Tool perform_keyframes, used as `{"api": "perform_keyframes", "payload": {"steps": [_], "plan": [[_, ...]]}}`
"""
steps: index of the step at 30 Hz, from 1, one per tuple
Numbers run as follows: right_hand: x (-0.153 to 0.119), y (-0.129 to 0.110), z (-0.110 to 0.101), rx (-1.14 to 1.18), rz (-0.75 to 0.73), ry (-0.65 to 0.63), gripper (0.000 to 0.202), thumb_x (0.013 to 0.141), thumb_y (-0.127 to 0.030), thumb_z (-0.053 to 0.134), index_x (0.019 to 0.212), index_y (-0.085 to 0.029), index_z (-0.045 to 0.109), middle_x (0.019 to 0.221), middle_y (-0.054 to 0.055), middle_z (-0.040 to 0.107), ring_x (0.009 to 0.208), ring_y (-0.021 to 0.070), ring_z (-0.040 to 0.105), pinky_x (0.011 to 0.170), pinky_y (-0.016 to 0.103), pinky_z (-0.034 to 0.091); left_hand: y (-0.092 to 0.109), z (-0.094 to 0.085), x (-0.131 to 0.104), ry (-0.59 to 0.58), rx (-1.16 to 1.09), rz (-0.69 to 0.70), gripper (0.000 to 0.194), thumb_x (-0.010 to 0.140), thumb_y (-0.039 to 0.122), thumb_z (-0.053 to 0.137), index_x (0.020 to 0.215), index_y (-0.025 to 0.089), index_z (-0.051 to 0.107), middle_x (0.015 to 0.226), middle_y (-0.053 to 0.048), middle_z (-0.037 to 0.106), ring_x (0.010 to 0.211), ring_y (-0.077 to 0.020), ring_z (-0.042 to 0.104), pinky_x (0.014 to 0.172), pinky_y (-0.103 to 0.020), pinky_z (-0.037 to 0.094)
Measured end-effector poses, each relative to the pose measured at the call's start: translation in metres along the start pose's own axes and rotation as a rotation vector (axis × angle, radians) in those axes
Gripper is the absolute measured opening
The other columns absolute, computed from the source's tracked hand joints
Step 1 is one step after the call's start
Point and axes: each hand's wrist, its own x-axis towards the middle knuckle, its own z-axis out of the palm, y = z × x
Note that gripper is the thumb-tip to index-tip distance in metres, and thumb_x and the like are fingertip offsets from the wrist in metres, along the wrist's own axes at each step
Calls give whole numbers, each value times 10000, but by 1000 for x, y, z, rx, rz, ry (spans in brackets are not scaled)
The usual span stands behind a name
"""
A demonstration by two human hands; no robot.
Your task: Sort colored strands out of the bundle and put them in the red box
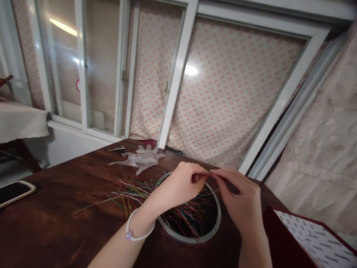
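Note:
Over a round, grey-rimmed dish [192, 240], my left hand [185, 182] and my right hand [241, 195] meet at the fingertips. Each is closed in a pinch of thumb and forefinger. A thin pale wire [208, 193] shows faintly just below the fingers and seems to run into them; most of it is hidden. Many fine coloured wires [181, 217] in red, green, yellow and white lie across the dish, partly behind my left forearm. More loose strands [125, 195] spill over the dish's left side onto the dark wooden table [55, 219].
Clear plastic gloves [145, 158] lie crumpled at the back of the table, beside a small metal tool [120, 149]. A phone [15, 193] rests at the left edge. An open dark red box or folder [309, 238] stands at the right. Windows [178, 74] rise behind.

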Motion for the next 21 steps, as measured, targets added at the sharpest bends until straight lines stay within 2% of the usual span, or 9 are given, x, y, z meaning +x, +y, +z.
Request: {"api": "perform_keyframes", "payload": {"steps": [3, 5, 8, 10, 12, 15, 21], "plan": [[-2, -2, 2, 42, 122, 15, 128, 810, -131, 598, 844, -211, 691, 776, 16, 677, 703, 134, 635, 646, 243, 522, 1, 1, 1, 85, 15, 4, 202, 793, 104, 539, 841, 164, 726, 698, -28, 681, 595, -129, 565, 570, -247, 437], [-4, -2, 2, 168, 292, 24, 95, 791, -179, 630, 838, -217, 704, 726, 11, 679, 638, 131, 639, 586, 231, 525, 0, 1, 2, 137, 24, 47, 158, 799, 116, 568, 809, 161, 720, 707, -34, 684, 614, -135, 581, 593, -254, 451], [-4, -1, -3, 501, 551, 12, 74, 737, -249, 698, 791, -201, 715, 665, 15, 683, 551, 121, 634, 517, 205, 524, 2, -1, 0, 150, 9, 193, 140, 827, 126, 569, 816, 168, 702, 741, -33, 677, 668, -134, 597, 638, -254, 462], [-3, -2, -8, 746, 654, -44, 91, 710, -262, 722, 754, -183, 716, 650, 24, 685, 518, 107, 620, 489, 184, 509, 6, -3, -2, 136, -29, 261, 141, 843, 124, 554, 830, 169, 687, 762, -33, 666, 686, -128, 596, 650, -247, 465], [-1, -4, -13, 956, 732, -126, 90, 706, -260, 721, 734, -176, 711, 632, 25, 680, 493, 89, 597, 463, 164, 484, 11, -5, -5, 115, -78, 273, 141, 845, 116, 546, 831, 175, 673, 769, -29, 657, 687, -123, 592, 649, -242, 468], [1, -4, -14, 1133, 787, -191, 108, 683, -277, 728, 709, -177, 695, 583, 15, 654, 455, 80, 557, 423, 161, 454, 18, -7, -8, 102, -154, 239, 130, 836, 117, 557, 805, 188, 661, 749, -15, 647, 675, -119, 589, 652, -236, 473], [0, 1, 1, 1273, 749, -260, 160, 669, -327, 716, 689, -191, 635, 539, -20, 581, 398, 61, 470, 380, 163, 408, 17, -12, -7, 37, -359, 106, 106, 829, 167, 580, 756, 185, 655, 715, -17, 623, 654, -129, 563, 623, -242, 468]]}}
